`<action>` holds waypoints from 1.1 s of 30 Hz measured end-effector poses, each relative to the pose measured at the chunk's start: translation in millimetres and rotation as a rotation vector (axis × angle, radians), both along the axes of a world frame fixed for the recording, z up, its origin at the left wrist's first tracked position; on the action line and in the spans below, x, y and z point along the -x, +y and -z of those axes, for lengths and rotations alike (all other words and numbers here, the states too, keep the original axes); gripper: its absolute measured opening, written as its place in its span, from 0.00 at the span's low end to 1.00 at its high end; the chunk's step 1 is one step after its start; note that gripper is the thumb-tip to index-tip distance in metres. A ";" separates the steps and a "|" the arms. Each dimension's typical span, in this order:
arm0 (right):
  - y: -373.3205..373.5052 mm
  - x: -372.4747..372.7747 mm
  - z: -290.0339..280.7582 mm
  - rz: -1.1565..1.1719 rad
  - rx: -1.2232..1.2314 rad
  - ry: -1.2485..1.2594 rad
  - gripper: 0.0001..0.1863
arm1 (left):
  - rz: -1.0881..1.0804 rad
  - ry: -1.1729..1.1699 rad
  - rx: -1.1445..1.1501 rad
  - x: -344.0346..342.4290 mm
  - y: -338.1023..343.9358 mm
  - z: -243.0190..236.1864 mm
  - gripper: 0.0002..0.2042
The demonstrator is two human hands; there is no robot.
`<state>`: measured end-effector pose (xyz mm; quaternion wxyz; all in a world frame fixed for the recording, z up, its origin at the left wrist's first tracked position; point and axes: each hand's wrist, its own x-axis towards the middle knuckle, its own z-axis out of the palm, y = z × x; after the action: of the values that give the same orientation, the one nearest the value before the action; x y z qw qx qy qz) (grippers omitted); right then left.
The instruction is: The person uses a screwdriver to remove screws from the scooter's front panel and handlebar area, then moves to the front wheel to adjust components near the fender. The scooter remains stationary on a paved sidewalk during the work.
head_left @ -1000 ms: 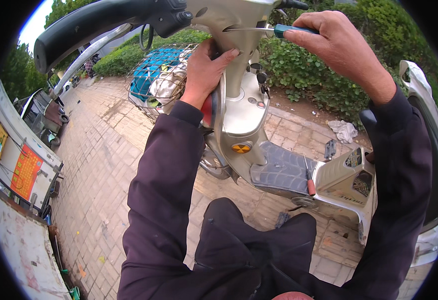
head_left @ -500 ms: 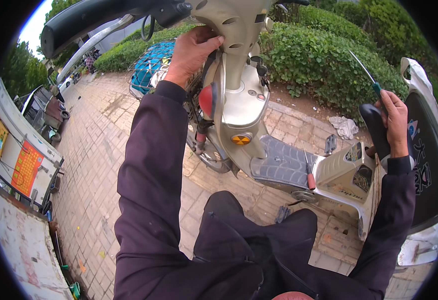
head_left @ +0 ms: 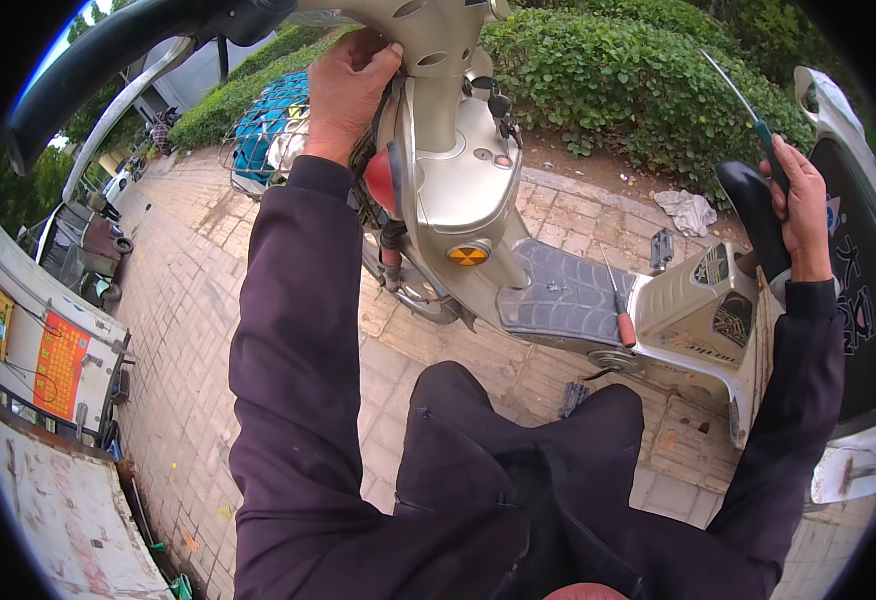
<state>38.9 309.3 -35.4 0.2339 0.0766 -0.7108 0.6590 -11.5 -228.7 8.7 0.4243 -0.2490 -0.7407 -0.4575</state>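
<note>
Scooter, cut off above, partly hides left hand, its hold unclear; right hand grasps screwdriver.

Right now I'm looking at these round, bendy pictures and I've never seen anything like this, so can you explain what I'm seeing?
There's no robot here: these are a person's own bare hands. A wide fisheye camera on their head looks down, so straight edges curve.

In front stands a pale gold scooter. The left hand is up against its front column, just under the handlebar housing; I can't tell whether it holds anything. The right hand, beside the black saddle, grips a green-handled screwdriver, tip up. A red-handled screwdriver lies at the edge of the dark footboard.
</note>
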 end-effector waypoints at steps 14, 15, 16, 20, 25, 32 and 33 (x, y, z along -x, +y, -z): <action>4.9 -1.3 3.5 -0.031 -0.015 -0.011 0.15 | -0.060 -0.013 -0.037 -11.0 11.7 -3.8 0.14; 5.2 -1.6 3.8 -0.023 -0.005 -0.018 0.15 | -0.063 -0.013 -0.042 -11.4 13.0 -2.5 0.14; 5.1 -1.3 3.7 0.017 0.028 -0.043 0.15 | -0.068 -0.014 -0.044 -11.3 13.9 -2.5 0.14; 4.3 0.3 5.1 -0.021 0.004 -0.009 0.15 | -0.014 -0.053 -0.045 -14.6 12.1 -4.2 0.15; 3.6 2.9 6.9 -0.032 0.015 -0.004 0.14 | -0.033 -0.223 0.105 -24.0 15.4 -6.5 0.20; 7.2 5.4 10.4 -0.001 0.039 -0.025 0.16 | -0.289 -0.234 0.221 -41.6 23.4 -23.1 0.22; 8.2 5.2 11.2 0.011 0.035 -0.038 0.16 | -0.250 -0.106 0.075 -55.0 20.0 -20.7 0.19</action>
<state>33.7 317.5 -46.6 0.2256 0.0560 -0.7038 0.6713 43.5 -208.6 29.4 0.4287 -0.1457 -0.8039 -0.3857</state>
